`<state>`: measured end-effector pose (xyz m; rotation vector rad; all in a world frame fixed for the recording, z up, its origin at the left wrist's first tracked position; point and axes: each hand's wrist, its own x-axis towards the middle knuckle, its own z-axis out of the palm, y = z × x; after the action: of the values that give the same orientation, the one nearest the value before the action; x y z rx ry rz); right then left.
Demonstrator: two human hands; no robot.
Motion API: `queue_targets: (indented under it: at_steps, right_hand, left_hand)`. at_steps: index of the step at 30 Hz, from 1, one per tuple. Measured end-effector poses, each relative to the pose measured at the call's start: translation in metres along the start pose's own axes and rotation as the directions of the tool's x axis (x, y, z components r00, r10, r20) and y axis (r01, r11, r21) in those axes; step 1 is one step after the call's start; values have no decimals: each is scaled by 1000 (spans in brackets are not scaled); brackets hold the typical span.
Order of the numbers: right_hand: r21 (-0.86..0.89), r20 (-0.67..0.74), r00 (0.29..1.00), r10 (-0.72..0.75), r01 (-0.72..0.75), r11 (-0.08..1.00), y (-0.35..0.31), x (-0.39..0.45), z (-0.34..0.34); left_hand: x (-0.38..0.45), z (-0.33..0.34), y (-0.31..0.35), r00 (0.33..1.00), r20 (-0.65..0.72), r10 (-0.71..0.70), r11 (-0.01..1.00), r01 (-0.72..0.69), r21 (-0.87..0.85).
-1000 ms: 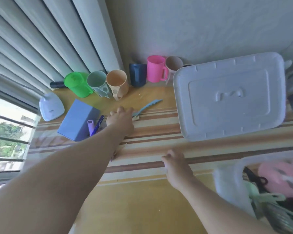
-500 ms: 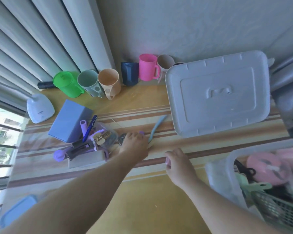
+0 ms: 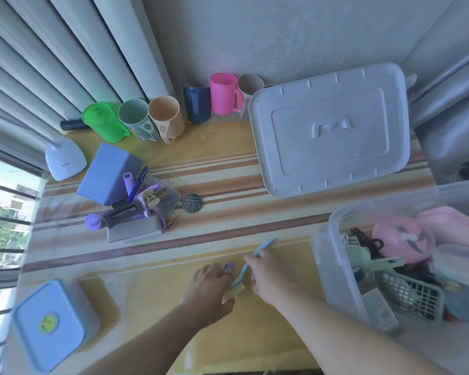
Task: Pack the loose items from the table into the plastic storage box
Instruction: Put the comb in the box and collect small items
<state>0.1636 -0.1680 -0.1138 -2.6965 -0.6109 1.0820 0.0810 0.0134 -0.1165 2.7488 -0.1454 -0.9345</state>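
A light-blue brush (image 3: 266,244) with pale bristles lies slanted above the table's near edge. My left hand (image 3: 209,289) holds its bristle end, with a small purple item (image 3: 229,267) at its fingertips. Just to the right, my right hand (image 3: 268,274) curls its fingers over the handle. The clear plastic storage box (image 3: 333,239) stands at the right, holding pink cases, a green basket, combs and clips. A pile of small purple and clear items (image 3: 136,209) lies at mid-left beside a blue box (image 3: 109,174) and a round black disc (image 3: 191,203).
The box's white lid (image 3: 328,128) lies at the back right. Several cups (image 3: 224,93) line the wall. A white lamp base (image 3: 64,158) sits by the window, and a blue-lidded container (image 3: 49,323) stands at the near left corner.
My left hand has drawn the brush from the middle of the table to the near edge. My right hand has come onto its handle. The view has tilted down.
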Motion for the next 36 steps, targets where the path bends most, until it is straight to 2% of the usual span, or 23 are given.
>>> queue_targets:
  at_steps: [3,6,7,10,15,17,19,22,25,27,29,31,33,34,36]
  right_hand:
    - [71,-42,999,7,-4,997,1,-7,8]
    - [112,-103,994,17,-5,994,5,-18,9]
    - [125,-118,993,16,-2,992,7,-22,7]
    - [135,-155,988,-7,28,990,12,-32,1]
    - [128,-281,956,-88,128,984,4,-44,-11]
    - [106,-323,935,-144,187,977,-3,-52,-22]
    - [104,-363,912,-193,245,964,-9,-65,-37]
    - [161,-464,853,-240,347,924,-12,-96,-71]
    - [191,-582,785,-211,385,903,1,-136,-113]
    - [217,-645,752,-134,348,912,27,-163,-138]
    - [235,-674,738,-41,266,935,61,-178,-155]
    - [236,-679,733,51,152,960,106,-188,-164]
    - [293,-593,789,158,29,956,154,-188,-167]
    - [329,-530,821,211,-30,944,175,-184,-165]
    - [378,-439,853,284,-112,919,210,-172,-159]
  left_hand:
    - [-8,6,-1,996,-59,-62,989,53,-142]
    - [-1,2,3,970,-114,-214,899,150,-413]
    - [4,1,4,958,-134,-253,881,171,-442]
    - [20,0,2,956,-183,-230,942,172,-288]
    - [34,-17,14,976,-51,-212,963,200,-181]
    - [29,-27,19,981,11,-192,955,190,-229]
    - [21,-41,19,977,53,-206,884,209,-418]
    - [11,-76,16,974,57,-219,662,191,-724]
    - [-2,-124,30,985,20,-173,512,107,-853]
    - [-11,-155,59,993,-42,-113,454,14,-891]
    - [-20,-183,93,995,-89,-41,504,-56,-862]
    - [-23,-199,138,988,-147,40,666,-136,-734]
    - [-19,-202,184,953,-252,168,860,-267,-435]
    - [-13,-197,206,936,-272,224,912,-300,-280]
    - [7,-180,246,935,-272,226,968,-247,-45]
